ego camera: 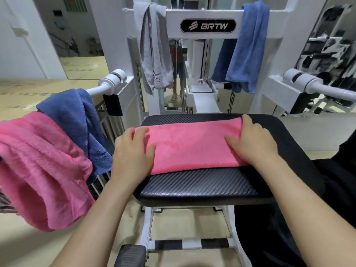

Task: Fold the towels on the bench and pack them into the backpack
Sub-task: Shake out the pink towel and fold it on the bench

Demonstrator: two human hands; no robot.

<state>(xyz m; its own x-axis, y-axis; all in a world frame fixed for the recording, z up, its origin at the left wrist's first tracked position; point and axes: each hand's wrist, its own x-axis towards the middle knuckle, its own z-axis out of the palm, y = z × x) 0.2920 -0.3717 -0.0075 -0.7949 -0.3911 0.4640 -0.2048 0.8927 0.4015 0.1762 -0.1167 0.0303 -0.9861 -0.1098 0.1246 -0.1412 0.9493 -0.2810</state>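
Gym room with a pale beige floor and a mirror behind. A white BRTW machine frame fills the middle. Its black, weave-textured bench pad lies level in front of the viewer.

Black fabric covers the right edge of the view; I cannot tell what it is.

On the machine's left arm bar hang a loose pink towel and, touching it, a navy towel. A grey towel and a blue towel hang over the top crossbar, well apart.

A folded pink towel lies flat across the pad. Its left end reaches the pad's left edge. Bare pad shows as a wide strip on the near side, a narrow strip on the far side, and a patch to the right.

The left hand presses the towel's left end with fingers spread flat. The right hand lies flat on the right end, fingertips at the far edge.
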